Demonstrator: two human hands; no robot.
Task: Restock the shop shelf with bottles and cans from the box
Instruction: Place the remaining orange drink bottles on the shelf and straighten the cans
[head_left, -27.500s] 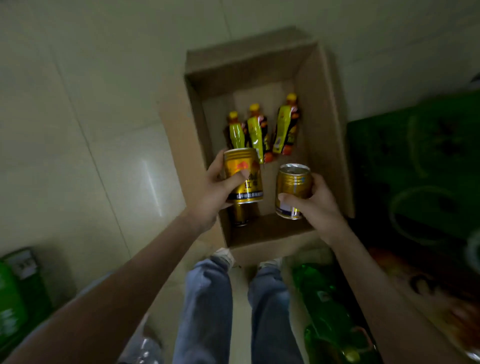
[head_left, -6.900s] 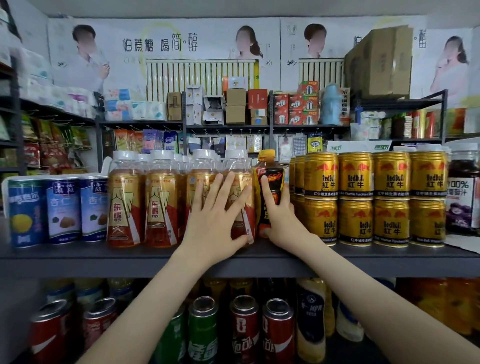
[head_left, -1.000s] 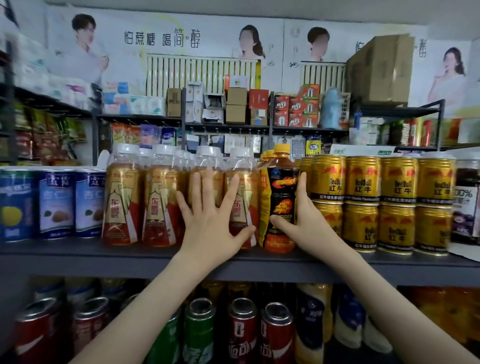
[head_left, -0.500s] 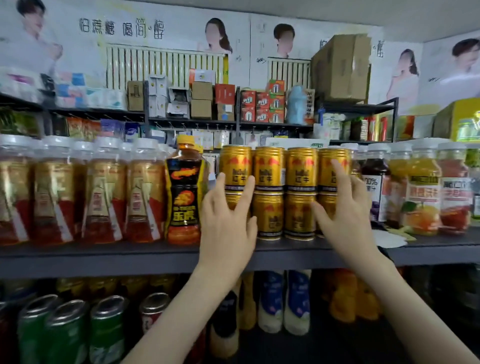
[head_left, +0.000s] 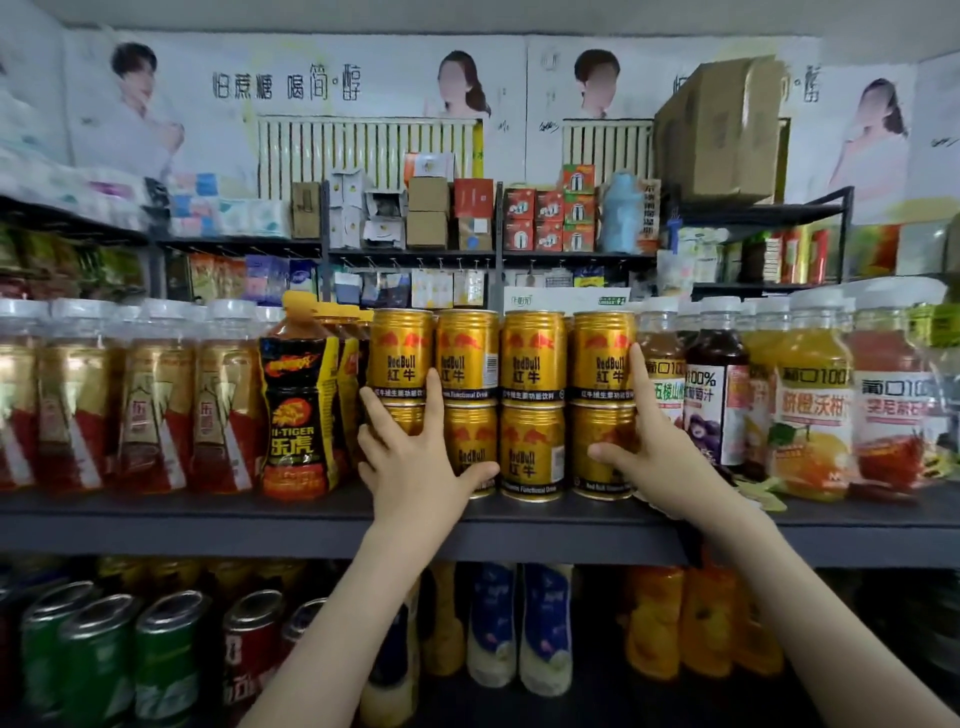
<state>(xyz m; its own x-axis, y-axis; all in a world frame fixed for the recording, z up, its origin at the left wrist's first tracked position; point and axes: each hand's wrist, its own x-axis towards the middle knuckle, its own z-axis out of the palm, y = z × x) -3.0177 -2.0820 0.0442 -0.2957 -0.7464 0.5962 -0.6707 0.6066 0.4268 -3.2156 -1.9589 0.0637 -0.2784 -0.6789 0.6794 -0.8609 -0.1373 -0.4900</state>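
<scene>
Gold cans in front of you: "RedBull" over 红牛 on each, and the band below partly reads "Functional Drink". Black-and-yellow bottle left of them: "HI-TIGER" and 乐虎. Dark juice bottle to your right: "100%", with the characters under it too small to read. Orange juice bottle further right: "100" at the top, then 脐橙沃柑. Wall poster up top: 怕蔗糖 喝简醇. White-capped bottles at your left: label characters blurred, unreadable.

Gold cans stacked 2 high, upright on shelf; Hi-Tiger bottle left.
</scene>
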